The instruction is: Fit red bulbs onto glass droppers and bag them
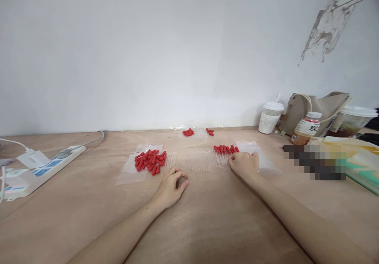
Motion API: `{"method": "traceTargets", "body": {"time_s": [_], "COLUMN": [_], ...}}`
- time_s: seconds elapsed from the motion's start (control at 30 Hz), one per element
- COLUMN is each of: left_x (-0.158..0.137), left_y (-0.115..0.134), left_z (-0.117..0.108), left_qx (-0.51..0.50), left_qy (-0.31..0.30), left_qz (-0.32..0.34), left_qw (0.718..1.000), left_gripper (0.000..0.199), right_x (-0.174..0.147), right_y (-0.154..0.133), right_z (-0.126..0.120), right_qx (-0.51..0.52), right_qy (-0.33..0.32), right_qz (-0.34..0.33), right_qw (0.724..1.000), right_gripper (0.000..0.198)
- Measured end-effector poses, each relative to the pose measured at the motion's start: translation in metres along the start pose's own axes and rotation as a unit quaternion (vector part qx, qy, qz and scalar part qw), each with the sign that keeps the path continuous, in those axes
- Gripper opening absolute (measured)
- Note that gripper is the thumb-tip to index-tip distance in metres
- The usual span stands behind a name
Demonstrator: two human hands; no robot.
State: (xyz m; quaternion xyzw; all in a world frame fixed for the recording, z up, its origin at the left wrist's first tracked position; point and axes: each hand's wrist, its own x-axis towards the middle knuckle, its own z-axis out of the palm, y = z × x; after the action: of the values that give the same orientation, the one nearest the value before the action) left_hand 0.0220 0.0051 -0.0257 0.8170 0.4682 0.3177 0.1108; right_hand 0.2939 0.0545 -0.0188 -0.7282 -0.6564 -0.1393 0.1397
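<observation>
At the left of the surface [207, 220], a white power strip [66, 157] with blue sockets lies obliquely, a white power adapter [34, 159] at its side and its grey cable [99, 137] running to the back edge. Next, a clear zip bag [128, 175] lies flat, partly beneath a loose heap of red rubber bulbs [149, 160]. Clear slender tubes [171, 159] lie just right of the heap. The left hand [171, 187] is at their near ends, fingers loosely curled, thumb and forefinger apart—nothing is seen in its grasp. Near the middle of the back edge, two small groups of red bulbs [188, 132] flank further clear tubes [201, 133]. In front of these, a row of bare tubes [201, 161] lies side by side, continued rightward by droppers with red bulbs [225, 149], bulbs toward the back edge. The right hand [245, 163] is at the row's right end, fingertips drawn together; whether they pinch a tube cannot be told. A second zip bag [266, 161] lies beyond it. Toward the back right corner stand a lidded cup [269, 118], a labelled drink bottle [306, 128], a grey-beige handbag [318, 104] and another lidded cup [353, 120]—with a green-and-yellow packet [363, 165] nearer the viewer.
</observation>
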Motion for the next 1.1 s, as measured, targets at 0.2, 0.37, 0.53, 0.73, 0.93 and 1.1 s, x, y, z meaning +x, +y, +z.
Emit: {"method": "traceTargets", "body": {"time_s": [0.2,0.37,0.53,0.73,0.93,1.1], "left_x": [0.000,0.000,0.000,-0.001,0.000,0.007], "left_y": [0.001,0.001,0.001,0.001,0.003,-0.014], "left_z": [0.000,0.000,0.000,-0.001,0.001,-0.020], "left_qx": [0.001,0.002,0.009,0.008,0.030,0.218], "left_qy": [0.002,-0.002,-0.002,-0.008,0.012,0.132], "left_qz": [-0.003,-0.007,-0.003,-0.007,-0.014,-0.099], "left_qw": [1.000,1.000,1.000,1.000,0.999,0.962], "left_gripper": [0.010,0.011,0.011,0.012,0.011,0.011], "right_x": [-0.002,0.000,0.008,0.015,0.010,0.013], "right_y": [0.000,-0.001,0.004,0.015,0.011,0.014], "right_z": [0.001,0.002,-0.008,-0.018,-0.018,-0.028], "right_qx": [-0.009,0.012,0.061,0.112,0.092,0.121], "right_qy": [-0.019,-0.047,-0.134,-0.260,-0.237,-0.220], "right_qz": [-0.016,0.026,0.085,0.087,0.059,0.021], "right_qw": [1.000,0.998,0.985,0.955,0.965,0.968], "right_gripper": [0.033,0.029,0.022,0.020,0.025,0.029]}}
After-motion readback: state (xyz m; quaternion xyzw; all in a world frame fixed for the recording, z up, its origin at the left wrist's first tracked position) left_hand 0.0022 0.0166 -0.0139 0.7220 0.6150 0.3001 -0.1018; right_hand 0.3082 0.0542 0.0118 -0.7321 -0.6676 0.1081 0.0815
